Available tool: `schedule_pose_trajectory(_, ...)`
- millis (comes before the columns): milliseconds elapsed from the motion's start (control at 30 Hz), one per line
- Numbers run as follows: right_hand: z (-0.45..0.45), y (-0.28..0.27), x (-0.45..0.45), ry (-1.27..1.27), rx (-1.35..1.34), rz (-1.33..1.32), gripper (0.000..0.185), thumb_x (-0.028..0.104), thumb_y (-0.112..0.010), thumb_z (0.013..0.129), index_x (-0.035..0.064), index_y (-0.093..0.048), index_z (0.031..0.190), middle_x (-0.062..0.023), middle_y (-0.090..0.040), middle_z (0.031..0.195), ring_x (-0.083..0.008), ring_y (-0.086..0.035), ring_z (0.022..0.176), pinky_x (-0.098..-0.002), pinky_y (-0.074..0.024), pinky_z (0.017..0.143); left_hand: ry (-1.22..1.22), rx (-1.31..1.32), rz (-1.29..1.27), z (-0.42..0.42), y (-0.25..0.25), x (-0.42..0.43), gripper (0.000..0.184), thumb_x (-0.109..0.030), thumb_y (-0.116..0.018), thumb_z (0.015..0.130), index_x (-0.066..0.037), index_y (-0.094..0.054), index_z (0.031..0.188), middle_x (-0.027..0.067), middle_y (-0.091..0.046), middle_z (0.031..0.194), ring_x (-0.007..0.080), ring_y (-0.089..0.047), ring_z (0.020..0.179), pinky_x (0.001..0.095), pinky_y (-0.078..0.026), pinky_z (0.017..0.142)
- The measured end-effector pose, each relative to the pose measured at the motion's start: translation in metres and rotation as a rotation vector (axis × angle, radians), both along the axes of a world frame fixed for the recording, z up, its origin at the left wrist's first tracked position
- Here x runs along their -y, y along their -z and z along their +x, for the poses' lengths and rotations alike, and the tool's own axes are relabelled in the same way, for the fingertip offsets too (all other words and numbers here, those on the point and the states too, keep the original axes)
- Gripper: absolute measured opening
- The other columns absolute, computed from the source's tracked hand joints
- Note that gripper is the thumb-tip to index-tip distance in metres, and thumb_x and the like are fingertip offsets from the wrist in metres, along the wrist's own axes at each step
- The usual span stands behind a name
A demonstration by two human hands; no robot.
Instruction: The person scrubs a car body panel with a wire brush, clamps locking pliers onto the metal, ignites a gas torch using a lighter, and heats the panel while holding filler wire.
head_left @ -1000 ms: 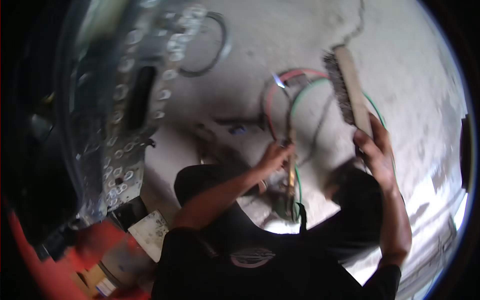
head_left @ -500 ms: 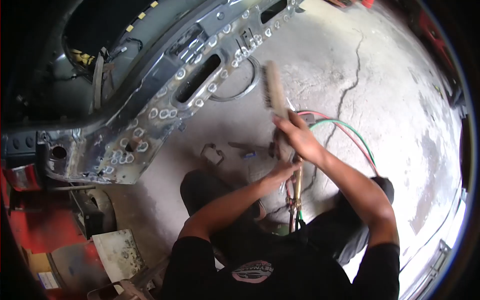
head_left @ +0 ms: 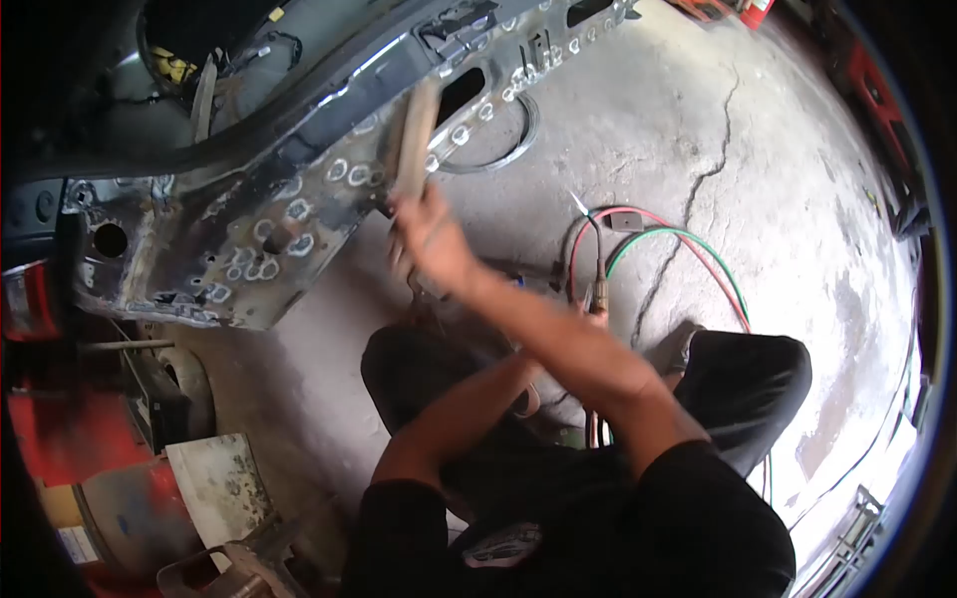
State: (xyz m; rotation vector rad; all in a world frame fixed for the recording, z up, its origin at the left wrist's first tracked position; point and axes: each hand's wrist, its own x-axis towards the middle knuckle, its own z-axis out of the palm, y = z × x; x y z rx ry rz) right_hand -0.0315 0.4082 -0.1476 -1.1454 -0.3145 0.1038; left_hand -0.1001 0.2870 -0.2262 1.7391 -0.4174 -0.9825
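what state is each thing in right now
Long wooden brush: gripped in right hand
Slim brass-coloured torch: lit, in left hand
Dark metal car panel: spotted with pale rings
Grey concrete floor: cracked
Thin red hose: curved
Thin green hose: curved
Round grey coil: lying flat

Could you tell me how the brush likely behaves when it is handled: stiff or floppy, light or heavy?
The brush is probably stiff: its long back looks straight and wooden. It is likely light, since the right hand alone holds it near one end.
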Motion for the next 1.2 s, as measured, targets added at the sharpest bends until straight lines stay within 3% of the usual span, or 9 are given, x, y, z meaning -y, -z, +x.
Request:
schedule_pose_trajectory(100,0.072,-0.054,0.012,-0.005,-0.322,0.349,0.035,0.034,-0.053,0.103,0.0008,-0.046,0.109,-0.0094,-0.056,0.066,-0.0215,-0.053,0.046,-0.0402,-0.0485,0.047,0.468,0.387,-0.137,0.022,-0.022,-0.01,0.048,-0.04,-0.065,0.1,0.001,-0.056,0.123,0.0162,-0.066,0.103,0.0216,-0.064,0.085,0.042,-0.051,0.073)
schedule_pose_trajectory(233,-0.028,0.001,-0.081,0.286,0.13,0.007,0.044,0.038,-0.052,0.105,-0.0033,-0.045,0.12,-0.0186,-0.061,0.104,-0.0255,-0.06,0.105,-0.041,-0.0512,0.086,-0.532,-0.306,0.137,-0.023,0.114,-0.001,0.031,-0.036,-0.053,0.106,-0.007,-0.062,0.105,0.005,-0.067,0.09,0.0183,-0.065,0.077,0.0416,-0.05,0.065)
schedule_pose_trajectory(400,-0.022,0.01,-0.067,-0.086,-0.103,0.067,0.034,0.034,-0.054,0.106,0.0043,-0.042,0.118,-0.0111,-0.059,0.086,-0.0198,-0.064,0.064,-0.0342,-0.0546,0.054,-0.681,-0.431,-0.087,-0.038,0.047,-0.018,0.044,-0.037,-0.067,0.099,-0.008,-0.047,0.125,0.0096,-0.063,0.098,0.0162,-0.062,0.083,0.0383,-0.049,0.07)
schedule_pose_trajectory(633,0.012,-0.007,-0.064,0.039,-0.069,0.171,0.037,0.041,-0.045,0.107,0.0046,-0.046,0.112,-0.0097,-0.057,0.082,-0.0231,-0.064,0.067,-0.0402,-0.0591,0.061,-0.448,-0.086,-0.34,-0.041,0.166,-0.014,0.029,-0.025,-0.069,0.098,-0.005,-0.057,0.116,0.0075,-0.064,0.09,0.0172,-0.062,0.076,0.0384,-0.05,0.067)
schedule_pose_trajectory(833,0.04,-0.059,-0.013,-0.039,-0.18,0.02,0.063,0.05,-0.031,0.108,-0.0055,-0.059,0.119,-0.0189,-0.07,0.102,-0.0273,-0.072,0.093,-0.0399,-0.0595,0.083,-0.497,-0.118,-0.436,-0.03,0.149,0.005,0.019,-0.022,-0.061,0.102,-0.004,-0.066,0.1,0.0081,-0.068,0.086,0.0203,-0.066,0.078,0.038,-0.052,0.066)
schedule_pose_trajectory(933,0.005,0.007,-0.081,0.5,0.233,-0.263,0.058,0.049,-0.04,0.107,-0.0048,-0.059,0.115,-0.0165,-0.07,0.098,-0.0254,-0.071,0.09,-0.0358,-0.0571,0.079,-0.472,-0.137,-0.417,-0.036,0.138,-0.002,0.018,-0.022,-0.061,0.102,-0.005,-0.065,0.101,0.0081,-0.068,0.085,0.0199,-0.065,0.076,0.0376,-0.051,0.064)
schedule_pose_trajectory(1000,0.037,-0.024,-0.017,-0.048,-0.151,-0.193,0.057,0.05,-0.04,0.107,-0.0036,-0.057,0.116,-0.0178,-0.067,0.1,-0.0254,-0.069,0.088,-0.0363,-0.0566,0.078,-0.473,-0.102,-0.439,-0.029,0.14,0.012,0.018,-0.023,-0.061,0.101,-0.005,-0.064,0.101,0.0081,-0.068,0.085,0.0196,-0.065,0.074,0.0373,-0.05,0.063)
schedule_pose_trajectory(1133,0.07,-0.052,-0.009,-0.118,-0.191,0.173,0.053,0.05,-0.045,0.106,-0.0002,-0.061,0.108,-0.0172,-0.067,0.096,-0.0239,-0.07,0.074,-0.038,-0.0568,0.062,-0.483,-0.079,-0.458,-0.017,0.143,0.028,0.018,-0.023,-0.061,0.101,-0.005,-0.063,0.102,0.0081,-0.067,0.084,0.019,-0.064,0.071,0.0367,-0.05,0.06)
schedule_pose_trajectory(1200,0.01,-0.032,-0.039,0.081,0.02,-0.146,0.059,0.045,-0.05,0.104,-0.0077,-0.053,0.129,-0.022,-0.064,0.111,-0.0296,-0.062,0.113,-0.0407,-0.0511,0.095,-0.469,-0.126,-0.423,-0.022,0.138,0.021,0.018,-0.023,-0.061,0.101,-0.005,-0.063,0.103,0.0081,-0.067,0.084,0.0187,-0.064,0.07,0.0364,-0.049,0.059)
